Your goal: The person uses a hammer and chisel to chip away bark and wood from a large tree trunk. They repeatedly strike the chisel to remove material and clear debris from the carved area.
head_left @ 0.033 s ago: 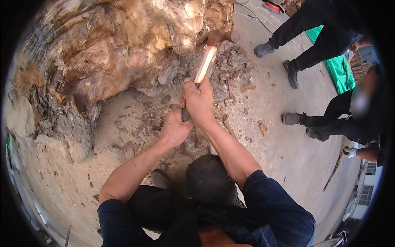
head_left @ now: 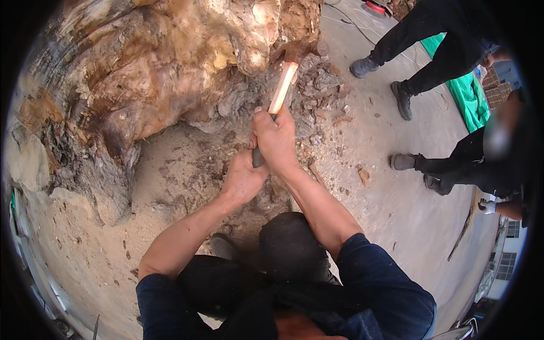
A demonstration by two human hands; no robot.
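Observation:
Both my hands grip a hammer (head_left: 283, 89) with a pale wooden handle and a dark grip. My right hand (head_left: 273, 135) wraps around the handle higher up. Just below it, my left hand (head_left: 242, 177) closes around the dark lower end. The rusty brown head has a round face pointing right. Its other end lies against or close to the lower edge of a large, gnarled tree trunk or root (head_left: 158, 73); contact is hard to tell. Rough grey, crumbly bark or wood (head_left: 320, 85) lies beneath the head.
Sawdust and wood chips (head_left: 170, 170) cover the ground below the trunk. At the right stand people in dark trousers (head_left: 436, 68), with a green sheet (head_left: 469, 105) behind them. A gloved hand (head_left: 487, 206) is near a long thin stick (head_left: 462, 237). Cables (head_left: 362, 31) run across the floor.

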